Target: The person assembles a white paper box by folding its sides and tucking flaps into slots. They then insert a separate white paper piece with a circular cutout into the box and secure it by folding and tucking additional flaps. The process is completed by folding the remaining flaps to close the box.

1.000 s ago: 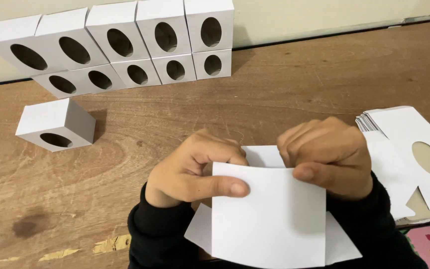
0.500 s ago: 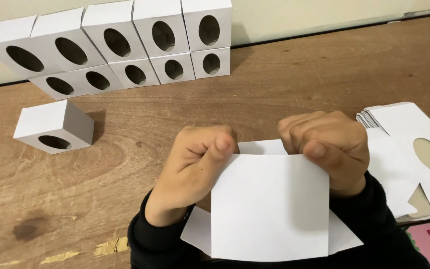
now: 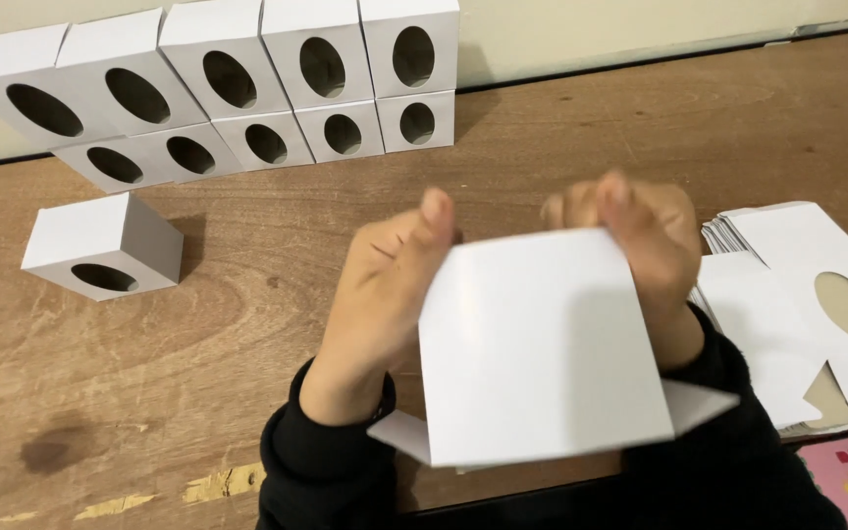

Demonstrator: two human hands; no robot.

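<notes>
There, the left hand and right hand each pinched a top corner of the white card blank held between them above the wooden table; light, thin, easily creased, it looked best gripped at its edges.

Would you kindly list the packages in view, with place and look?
Stacked boxes: back left by the wall, two rows, white with oval holes.
Single box: left, alone, same kind.
Flat blanks: right, white pile.
Unfolded blank: held by left hand and right hand.
</notes>
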